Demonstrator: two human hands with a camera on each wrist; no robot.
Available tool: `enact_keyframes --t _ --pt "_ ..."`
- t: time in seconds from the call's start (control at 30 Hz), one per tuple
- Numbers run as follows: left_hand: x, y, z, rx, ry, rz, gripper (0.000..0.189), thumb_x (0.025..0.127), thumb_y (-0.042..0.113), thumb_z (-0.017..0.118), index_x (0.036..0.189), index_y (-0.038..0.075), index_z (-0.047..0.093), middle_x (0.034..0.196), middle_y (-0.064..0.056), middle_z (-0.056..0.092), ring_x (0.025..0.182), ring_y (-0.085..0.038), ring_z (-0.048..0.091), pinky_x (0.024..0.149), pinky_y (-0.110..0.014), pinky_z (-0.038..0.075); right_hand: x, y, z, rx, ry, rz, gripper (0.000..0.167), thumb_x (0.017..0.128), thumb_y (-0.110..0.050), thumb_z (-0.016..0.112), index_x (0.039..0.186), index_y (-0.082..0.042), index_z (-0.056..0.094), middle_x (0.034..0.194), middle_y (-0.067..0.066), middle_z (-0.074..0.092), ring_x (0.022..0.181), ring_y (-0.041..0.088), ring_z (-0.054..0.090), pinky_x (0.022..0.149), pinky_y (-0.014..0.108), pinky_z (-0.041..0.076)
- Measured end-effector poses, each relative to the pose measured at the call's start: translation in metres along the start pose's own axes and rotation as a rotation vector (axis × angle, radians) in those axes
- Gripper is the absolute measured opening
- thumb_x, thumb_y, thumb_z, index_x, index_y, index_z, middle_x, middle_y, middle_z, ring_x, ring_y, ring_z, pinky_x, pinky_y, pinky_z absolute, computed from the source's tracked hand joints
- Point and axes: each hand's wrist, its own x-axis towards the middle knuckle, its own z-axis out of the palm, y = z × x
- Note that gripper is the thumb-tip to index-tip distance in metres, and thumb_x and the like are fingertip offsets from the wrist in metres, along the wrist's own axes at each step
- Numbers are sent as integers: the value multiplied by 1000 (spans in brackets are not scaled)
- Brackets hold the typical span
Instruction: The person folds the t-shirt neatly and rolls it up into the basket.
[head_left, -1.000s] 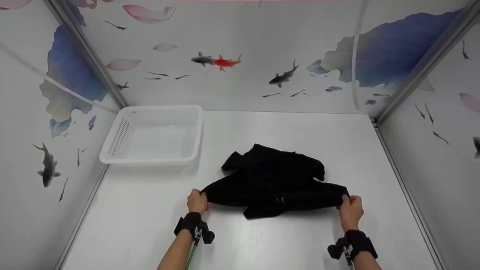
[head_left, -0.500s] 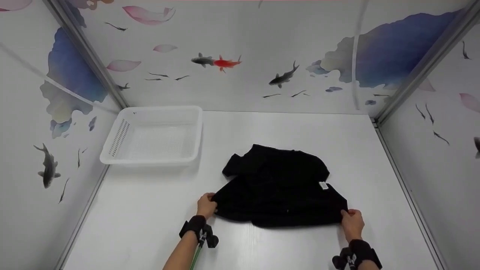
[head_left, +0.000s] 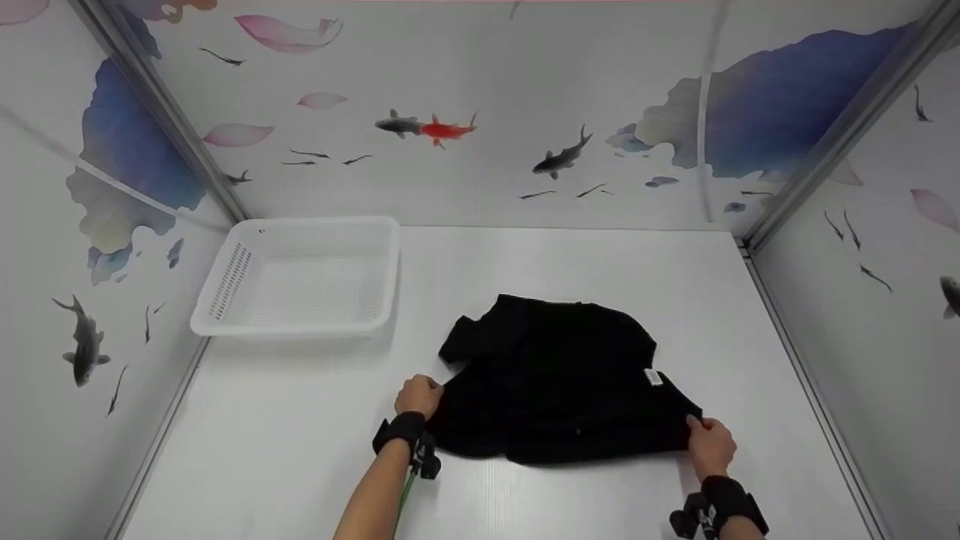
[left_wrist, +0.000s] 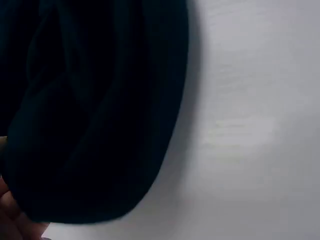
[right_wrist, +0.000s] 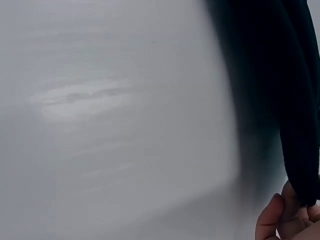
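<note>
A black garment (head_left: pixel 555 375) lies spread over the white table, with a sleeve-like flap at its upper left and a small white label (head_left: pixel 653 377) near its right side. My left hand (head_left: pixel 420 396) pinches the garment's left edge; in the left wrist view, those fingers (left_wrist: pixel 17 217) show only at the lower left corner, partly behind the dark cloth. On the other side, my right hand (head_left: pixel 712 446) pinches the lower right corner. The right wrist view has its thumb and fingers (right_wrist: pixel 270 217) closed on the hanging tip of the cloth.
A white perforated plastic basket (head_left: pixel 296 330) stands at the table's back left. Printed panels with fish and petals wall in the white table (head_left: pixel 300 442) at the back and both sides. Each wrist wears a black strap with a camera.
The garment's near edge has come toward me and spread wider, and the white label has turned into full view. My left hand has shifted right; my right hand has moved slightly nearer.
</note>
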Motion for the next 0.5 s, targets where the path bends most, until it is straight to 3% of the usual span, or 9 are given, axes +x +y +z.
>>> enact_keyframes --t 0.1,0.27,0.37,0.43,0.5 --pt "-4 -15 -14 -7 77 -16 19 90 12 60 91 -3 71 88 -16 70 75 -30 66 69 -43 53 6 -3 -10 5 68 10 41 102 -16 43 119 21 48 117 40 50 108 51 48 92 55 39" --pt "-12 -47 -39 -111 257 -178 23 90 16 58 93 -4 67 90 -19 69 81 -36 64 73 -48 51 11 -10 -23 43 163 28 38 102 -15 42 117 20 47 117 40 49 106 50 47 90 54 39" --pt "-24 -60 -44 -215 334 -256 25 90 19 58 92 -4 67 90 -21 68 83 -39 64 74 -50 49 11 -13 -23 79 181 50 38 102 -15 40 119 20 45 119 40 48 109 50 47 92 54 39" --pt "-35 -67 -43 -251 326 -290 28 90 22 59 91 -5 67 88 -21 68 81 -38 63 72 -49 49 10 -13 -20 95 183 75 39 103 -15 39 121 20 44 121 39 47 111 50 46 94 54 38" --pt "-46 -76 -39 -227 237 -294 31 89 24 60 90 -6 66 84 -20 67 76 -35 63 66 -45 50 9 -12 -17 83 176 93 40 103 -15 39 122 20 45 123 40 47 113 51 45 96 55 37"
